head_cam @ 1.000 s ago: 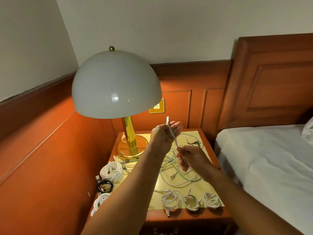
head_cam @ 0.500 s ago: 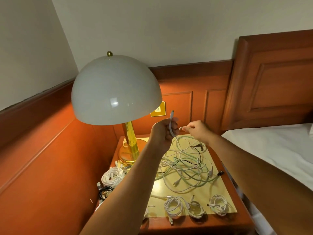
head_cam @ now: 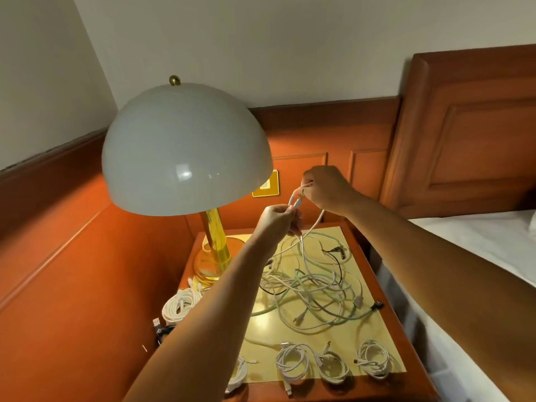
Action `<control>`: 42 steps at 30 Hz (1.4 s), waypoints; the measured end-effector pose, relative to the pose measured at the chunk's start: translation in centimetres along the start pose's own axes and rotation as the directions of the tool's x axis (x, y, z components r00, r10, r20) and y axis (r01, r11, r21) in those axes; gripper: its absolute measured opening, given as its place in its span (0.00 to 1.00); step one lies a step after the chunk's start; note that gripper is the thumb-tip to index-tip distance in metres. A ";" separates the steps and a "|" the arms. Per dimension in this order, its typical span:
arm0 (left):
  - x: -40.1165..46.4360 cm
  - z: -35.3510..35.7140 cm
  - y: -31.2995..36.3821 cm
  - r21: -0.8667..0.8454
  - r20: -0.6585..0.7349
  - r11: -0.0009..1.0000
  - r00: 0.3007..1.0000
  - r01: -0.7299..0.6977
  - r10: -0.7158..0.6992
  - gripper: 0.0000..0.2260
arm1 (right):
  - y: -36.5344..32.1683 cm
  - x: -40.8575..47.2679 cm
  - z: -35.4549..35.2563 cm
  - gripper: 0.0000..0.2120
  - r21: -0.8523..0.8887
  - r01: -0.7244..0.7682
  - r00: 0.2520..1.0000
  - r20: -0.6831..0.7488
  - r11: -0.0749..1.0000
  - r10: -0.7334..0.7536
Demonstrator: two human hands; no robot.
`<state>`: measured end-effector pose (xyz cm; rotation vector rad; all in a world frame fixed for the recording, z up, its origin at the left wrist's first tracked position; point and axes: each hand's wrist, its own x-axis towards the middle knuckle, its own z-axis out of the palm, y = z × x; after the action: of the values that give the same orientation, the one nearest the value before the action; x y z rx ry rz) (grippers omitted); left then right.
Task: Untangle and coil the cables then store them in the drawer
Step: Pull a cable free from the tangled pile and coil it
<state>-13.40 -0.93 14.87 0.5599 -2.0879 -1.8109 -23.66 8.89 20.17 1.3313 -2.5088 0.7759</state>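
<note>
Nearest the camera, along the front edge of the wooden nightstand point(head_cam: 412, 381), three small white coiled cables lie in a row on the yellow mat point(head_cam: 262, 329): one at the left point(head_cam: 291, 361), one in the middle point(head_cam: 333, 368) and one at the right point(head_cam: 374, 359). Another white coil point(head_cam: 238, 375) sits at the mat's front left corner, partly hidden by the left forearm. On the nightstand's left side, a thicker white coil point(head_cam: 179, 304) lies near the lamp base, with a dark cable bundle point(head_cam: 162, 332) just in front of it.

In the middle of the mat sprawls the tangled pile of cables point(head_cam: 316, 288), white, pale green and black strands crossing one another.

Above the pile, both hands are raised. The left hand point(head_cam: 275, 220) has its fingers curled, pinching the white cable point(head_cam: 310, 232) near its connector end. The right hand point(head_cam: 326, 188), slightly higher and farther back, has its fingers curled around the same cable, which forms a short loop between the two hands. From there the cable hangs down into the tangled pile.

Behind the left hand stands a brass table lamp point(head_cam: 185, 152) with a white dome shade. Beyond it a gold wall plate point(head_cam: 266, 188) sits on the wood panelling. At the right are a wooden headboard point(head_cam: 470, 132) and a bed with white sheets point(head_cam: 478, 245).
</note>
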 end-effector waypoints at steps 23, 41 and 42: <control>1.1 2.4 3.3 -0.681 0.155 0.720 0.987 0.132 -0.035 0.14 | 4.8 -9.2 8.5 0.10 0.658 -0.429 0.902 0.349 0.619 0.255; 1.9 0.1 8.9 -0.207 0.037 0.905 0.921 -0.372 0.387 0.15 | 0.6 6.9 -9.9 0.09 -0.287 0.340 0.907 -0.153 0.896 -0.393; 1.8 0.5 8.5 -0.191 0.046 0.906 0.918 -0.378 0.393 0.15 | 0.8 6.4 -9.9 0.09 -0.292 0.338 0.906 -0.157 0.895 -0.393</control>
<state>-15.88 -0.36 23.22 0.0161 -1.8920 -1.7798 -28.65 9.95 30.81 1.4770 -2.0212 0.4605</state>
